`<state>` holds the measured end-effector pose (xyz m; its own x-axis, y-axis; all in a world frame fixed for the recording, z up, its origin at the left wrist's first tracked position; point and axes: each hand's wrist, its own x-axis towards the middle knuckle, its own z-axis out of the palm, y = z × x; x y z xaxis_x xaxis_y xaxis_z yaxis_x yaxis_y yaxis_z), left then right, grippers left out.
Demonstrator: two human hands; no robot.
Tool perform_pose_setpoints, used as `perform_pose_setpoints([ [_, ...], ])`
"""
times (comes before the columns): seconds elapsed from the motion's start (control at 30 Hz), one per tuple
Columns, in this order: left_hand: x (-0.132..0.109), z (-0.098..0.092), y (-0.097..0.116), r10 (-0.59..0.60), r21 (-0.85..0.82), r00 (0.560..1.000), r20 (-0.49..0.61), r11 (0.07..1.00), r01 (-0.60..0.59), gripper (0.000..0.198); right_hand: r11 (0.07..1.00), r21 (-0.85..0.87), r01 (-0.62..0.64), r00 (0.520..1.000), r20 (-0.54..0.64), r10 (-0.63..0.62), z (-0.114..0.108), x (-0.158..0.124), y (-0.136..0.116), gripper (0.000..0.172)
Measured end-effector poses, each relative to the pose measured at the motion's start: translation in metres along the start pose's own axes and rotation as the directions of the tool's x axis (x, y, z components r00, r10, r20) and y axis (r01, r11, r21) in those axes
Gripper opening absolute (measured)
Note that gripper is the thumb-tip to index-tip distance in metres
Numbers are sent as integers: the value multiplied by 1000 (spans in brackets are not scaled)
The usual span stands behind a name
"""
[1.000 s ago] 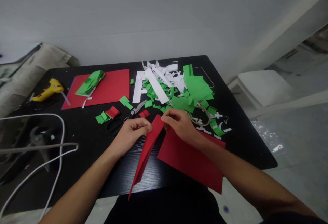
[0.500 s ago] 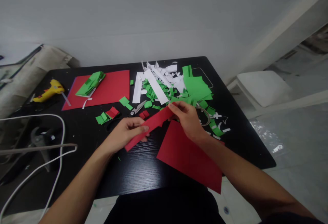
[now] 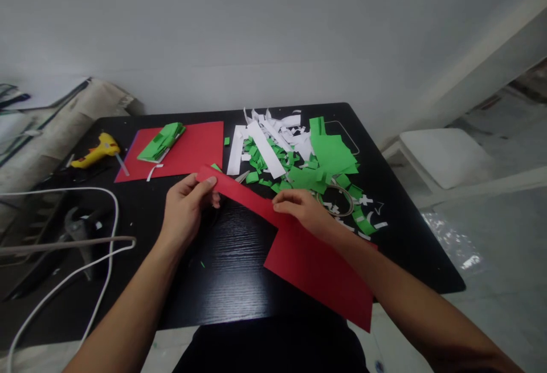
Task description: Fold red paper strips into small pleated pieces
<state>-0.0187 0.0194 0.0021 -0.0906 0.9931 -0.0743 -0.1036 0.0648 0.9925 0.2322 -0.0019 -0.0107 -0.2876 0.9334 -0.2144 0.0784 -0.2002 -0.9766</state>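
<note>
A red paper strip (image 3: 241,193) slants down to the right between my two hands. My left hand (image 3: 187,207) grips its upper left end, thumb on top. At the strip's lower right end, the thumb and fingers of my right hand (image 3: 304,209) pinch its edge. Under my right hand and forearm lies a larger red paper sheet (image 3: 318,273), hanging over the table's front edge. Grey scissors (image 3: 242,177) show partly behind the strip. Beyond it are green paper scraps (image 3: 258,159) and white paper strips (image 3: 265,148).
A yellow glue gun (image 3: 100,151) lies at the left, by a red sheet (image 3: 196,148) bearing a folded green paper bundle (image 3: 161,142). Pliers (image 3: 79,230) and a white cable (image 3: 111,248) are nearer. A tape roll (image 3: 351,205) sits near my right hand. A white stool (image 3: 444,148) stands right.
The strip has swung from slanting up rightward to slanting down rightward. My left hand has moved up and left to its end, while my right hand has come slightly down.
</note>
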Motion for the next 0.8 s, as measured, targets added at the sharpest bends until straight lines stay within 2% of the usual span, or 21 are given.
perform_pose_setpoints([
  [0.07, -5, 3, -2, -11, 86, 991, 136, 996, -1, 21, 1000, 2, 0, 996, 93, 0, 4, -3, 0, 15],
  [0.13, -11, 8, -4, -41, 189, 958, 284, 982, -14, 23, 998, 58, -4, 990, 143, -4, 11, -6, 1, 23],
  [0.23, -20, 18, -7, -99, 270, 893, 439, 962, -26, 26, 993, 110, 49, 990, 127, -63, 19, -9, 4, 26],
  [0.33, -26, 24, -9, -106, 273, 884, 455, 962, -26, 32, 991, 103, 84, 988, 119, -96, 20, -11, 4, 23],
  [0.5, -31, 26, -8, -45, 246, 894, 445, 966, -74, 33, 993, 118, 25, 988, 147, -43, 17, -12, 1, 26],
  [0.63, -34, 26, -6, -17, 270, 900, 436, 956, -112, 33, 992, 121, 27, 987, 154, -46, 17, -14, -1, 26],
  [0.8, -38, 27, -7, -58, 313, 873, 484, 943, -111, 32, 969, 234, 74, 997, 13, -80, 21, -13, 1, 22],
])
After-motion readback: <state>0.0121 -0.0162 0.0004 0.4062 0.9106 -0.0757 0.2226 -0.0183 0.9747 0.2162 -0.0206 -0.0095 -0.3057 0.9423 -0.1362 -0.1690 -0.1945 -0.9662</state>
